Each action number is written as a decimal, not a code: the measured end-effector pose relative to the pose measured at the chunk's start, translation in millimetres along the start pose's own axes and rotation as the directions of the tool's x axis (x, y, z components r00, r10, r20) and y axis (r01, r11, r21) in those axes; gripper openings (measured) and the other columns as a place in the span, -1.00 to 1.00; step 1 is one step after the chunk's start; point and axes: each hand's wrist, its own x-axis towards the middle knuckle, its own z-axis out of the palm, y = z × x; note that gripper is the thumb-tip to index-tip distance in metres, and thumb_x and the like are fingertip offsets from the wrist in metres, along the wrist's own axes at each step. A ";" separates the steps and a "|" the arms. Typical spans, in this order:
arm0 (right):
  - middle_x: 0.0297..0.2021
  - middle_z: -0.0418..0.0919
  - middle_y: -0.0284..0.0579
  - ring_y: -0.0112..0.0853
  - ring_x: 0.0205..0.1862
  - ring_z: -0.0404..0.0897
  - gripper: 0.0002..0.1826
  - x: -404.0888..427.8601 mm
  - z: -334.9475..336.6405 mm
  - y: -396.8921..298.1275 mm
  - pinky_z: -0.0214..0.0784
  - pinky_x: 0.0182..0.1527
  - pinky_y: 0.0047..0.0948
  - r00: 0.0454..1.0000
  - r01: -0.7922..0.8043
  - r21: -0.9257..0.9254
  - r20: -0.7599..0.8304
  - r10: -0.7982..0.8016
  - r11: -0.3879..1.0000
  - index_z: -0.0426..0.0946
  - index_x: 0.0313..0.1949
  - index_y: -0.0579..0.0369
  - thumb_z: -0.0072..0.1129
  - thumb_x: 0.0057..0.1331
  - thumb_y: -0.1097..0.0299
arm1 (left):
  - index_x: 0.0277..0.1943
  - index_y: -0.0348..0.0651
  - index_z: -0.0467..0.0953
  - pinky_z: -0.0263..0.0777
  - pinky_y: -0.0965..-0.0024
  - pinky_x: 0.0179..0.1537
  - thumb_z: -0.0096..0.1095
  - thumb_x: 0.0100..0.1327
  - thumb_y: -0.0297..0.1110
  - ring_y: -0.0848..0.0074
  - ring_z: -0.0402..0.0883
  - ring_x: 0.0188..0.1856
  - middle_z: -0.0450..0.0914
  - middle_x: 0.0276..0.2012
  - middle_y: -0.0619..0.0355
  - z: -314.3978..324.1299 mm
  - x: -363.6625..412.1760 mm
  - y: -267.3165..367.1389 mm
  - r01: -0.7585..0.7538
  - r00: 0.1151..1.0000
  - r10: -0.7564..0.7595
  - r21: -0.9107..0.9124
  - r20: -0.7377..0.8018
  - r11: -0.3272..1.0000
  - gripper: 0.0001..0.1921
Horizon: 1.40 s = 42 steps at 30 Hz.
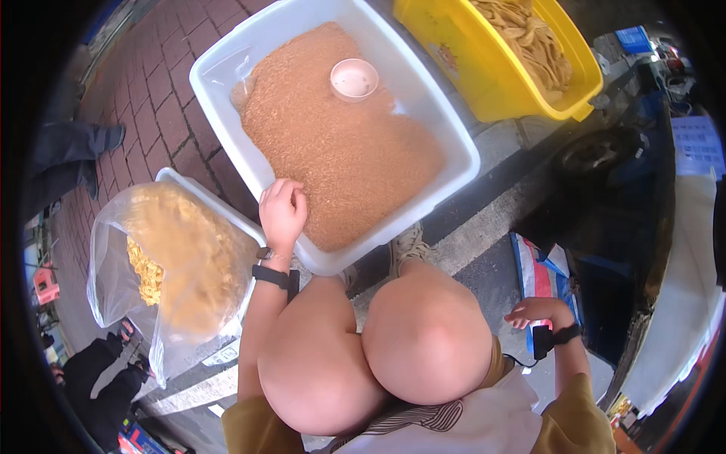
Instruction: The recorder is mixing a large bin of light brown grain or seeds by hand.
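Note:
A large pale plastic tub [334,262] stands before my knees, spread with reddish-brown coarse powder or crumbs [346,159]. On that powder sits a small white bowl [354,82], upright, with a few specks inside. My left hand [282,213] is at the tub's near-left rim, its fingers curled over the inner side. Whether anything is between those fingers is hidden. Away to the right, beside my knee, my right hand [536,312] hangs loosely in the air with nothing visible in it. Both wrists wear black straps.
On the left, a clear plastic bag [187,261] of yellowish pieces rests in another pale tub. A yellow tub [476,65] at the upper right holds tan, folded strips [530,42]. A dark vehicle [612,187] flanks the right. People's legs [74,147] show at the left on brick paving [153,96].

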 end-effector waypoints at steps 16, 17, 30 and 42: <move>-0.64 0.52 -0.07 -0.14 -0.51 0.55 -0.87 -188.2 -35.5 -180.4 0.42 -0.39 -0.20 -0.275 -0.208 -0.927 -0.250 -0.928 0.312 0.54 -0.52 0.09 0.05 0.06 0.35 | 0.06 -0.13 0.36 0.16 0.12 0.12 0.19 0.11 -0.31 0.16 0.35 0.12 0.39 0.02 -0.01 7.3 -52.2 -43.1 -0.343 0.926 0.277 0.263 0.258 0.902 -0.58; -0.64 0.52 -0.07 -0.14 -0.51 0.55 -0.87 -197.3 -39.7 -193.4 0.42 -0.39 -0.20 -0.295 -0.205 -0.930 -0.238 -0.925 0.305 0.54 -0.52 0.09 0.05 0.06 0.35 | 0.07 -0.13 0.36 0.15 0.13 0.13 0.19 0.11 -0.29 0.16 0.34 0.12 0.39 0.03 -0.01 4.4 -52.7 -54.3 -0.323 0.922 0.241 0.258 0.304 0.911 -0.57; -0.44 0.61 -0.04 -0.10 -0.33 0.59 -0.74 -201.9 -193.9 -334.1 0.45 -0.25 -0.16 -0.387 -0.085 -0.898 -0.370 -0.845 0.432 0.56 -0.36 0.04 -0.06 0.18 0.20 | 0.22 -0.22 0.18 -0.04 0.17 0.27 -0.05 0.25 -0.11 0.11 0.15 0.27 0.20 0.20 -0.10 5.8 3.8 -33.6 0.411 0.797 -0.367 0.014 0.480 0.912 -0.45; -0.66 0.45 -0.26 -0.50 -0.61 0.39 -0.79 64.5 -224.2 -429.5 0.26 -0.51 -0.50 0.209 0.978 0.200 -0.917 -0.340 0.062 0.56 -0.45 0.18 0.06 0.19 0.30 | 0.12 -0.30 0.33 0.17 0.24 0.16 0.03 0.23 -0.05 0.13 0.24 0.17 0.22 0.14 -0.20 20.9 81.0 -61.2 0.719 0.616 -0.570 -0.093 0.544 0.688 -0.46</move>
